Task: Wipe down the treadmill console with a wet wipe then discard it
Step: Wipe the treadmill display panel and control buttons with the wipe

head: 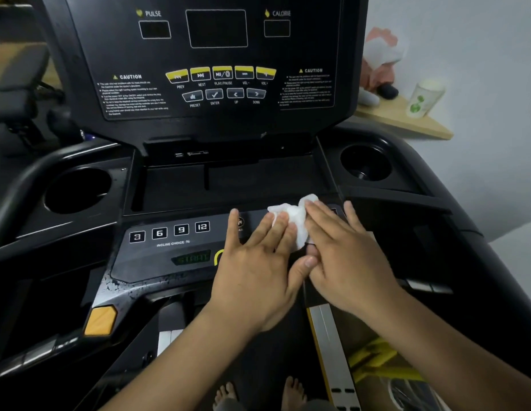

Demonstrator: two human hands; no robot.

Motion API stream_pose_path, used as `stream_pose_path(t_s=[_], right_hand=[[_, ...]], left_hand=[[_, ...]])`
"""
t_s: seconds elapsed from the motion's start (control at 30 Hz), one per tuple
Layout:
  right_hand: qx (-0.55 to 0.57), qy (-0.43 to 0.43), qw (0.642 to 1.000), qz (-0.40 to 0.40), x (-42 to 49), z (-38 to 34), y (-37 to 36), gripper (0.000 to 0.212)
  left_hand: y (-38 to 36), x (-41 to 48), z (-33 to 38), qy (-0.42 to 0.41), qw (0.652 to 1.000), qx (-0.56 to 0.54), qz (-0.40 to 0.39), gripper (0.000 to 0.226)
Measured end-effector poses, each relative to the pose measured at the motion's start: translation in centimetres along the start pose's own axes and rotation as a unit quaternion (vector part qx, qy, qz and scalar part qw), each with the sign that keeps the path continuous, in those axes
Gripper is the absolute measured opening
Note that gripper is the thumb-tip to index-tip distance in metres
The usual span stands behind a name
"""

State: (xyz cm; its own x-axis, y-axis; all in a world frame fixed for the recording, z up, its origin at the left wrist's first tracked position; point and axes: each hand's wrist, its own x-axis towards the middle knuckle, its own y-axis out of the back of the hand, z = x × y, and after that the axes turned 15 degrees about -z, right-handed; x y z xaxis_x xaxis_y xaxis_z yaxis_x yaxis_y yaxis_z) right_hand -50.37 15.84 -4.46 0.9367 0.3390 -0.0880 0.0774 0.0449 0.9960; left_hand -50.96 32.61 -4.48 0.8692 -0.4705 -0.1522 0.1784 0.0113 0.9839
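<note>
A crumpled white wet wipe [293, 216] lies on the lower button panel of the black treadmill console [169, 253]. Both my hands press flat on it. My left hand [258, 262] covers the wipe's left edge with fingers spread. My right hand [344, 259] lies over its right side, fingers stretched forward. The two thumbs touch below the wipe. The upright display panel [216, 69] with yellow buttons stands behind.
Two round cup holders sit at the left [77, 189] and right [365, 161] of the console. A wooden shelf [406, 120] at the right carries a white cup [424, 97] and pink items. Numbered incline keys [169, 232] sit left of my hands. My bare feet [258, 393] show on the belt below.
</note>
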Motion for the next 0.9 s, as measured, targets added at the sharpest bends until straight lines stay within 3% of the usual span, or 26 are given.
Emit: stream_pose_path(t_s=[0.23, 0.37, 0.53, 0.7, 0.9], right_hand=[[0.040, 0.036, 0.997, -0.051, 2.6, -1.4, 1.0, 0.069], [0.030, 0.071, 0.996, -0.051, -0.7, -2.1, -0.3, 0.061], [0.014, -0.040, 0.999, -0.022, 0.5, 1.3, 0.7, 0.059], [0.033, 0.053, 0.998, -0.031, -0.9, -2.9, -1.1, 0.057], [0.050, -0.007, 0.999, 0.000, 1.3, -1.5, 0.1, 0.059]], left_hand=[[0.6, 0.4, -1.3, 0.031, 0.999, -0.010, 0.013, 0.075], [0.4, -1.0, -3.1, 0.046, 0.998, -0.011, 0.028, 0.077], [0.7, 0.7, -1.9, 0.034, 0.999, -0.015, 0.010, 0.082], [0.5, 0.0, -2.9, 0.040, 0.999, -0.018, 0.023, 0.080], [0.2, -0.8, -3.3, 0.047, 0.999, -0.019, 0.017, 0.074]])
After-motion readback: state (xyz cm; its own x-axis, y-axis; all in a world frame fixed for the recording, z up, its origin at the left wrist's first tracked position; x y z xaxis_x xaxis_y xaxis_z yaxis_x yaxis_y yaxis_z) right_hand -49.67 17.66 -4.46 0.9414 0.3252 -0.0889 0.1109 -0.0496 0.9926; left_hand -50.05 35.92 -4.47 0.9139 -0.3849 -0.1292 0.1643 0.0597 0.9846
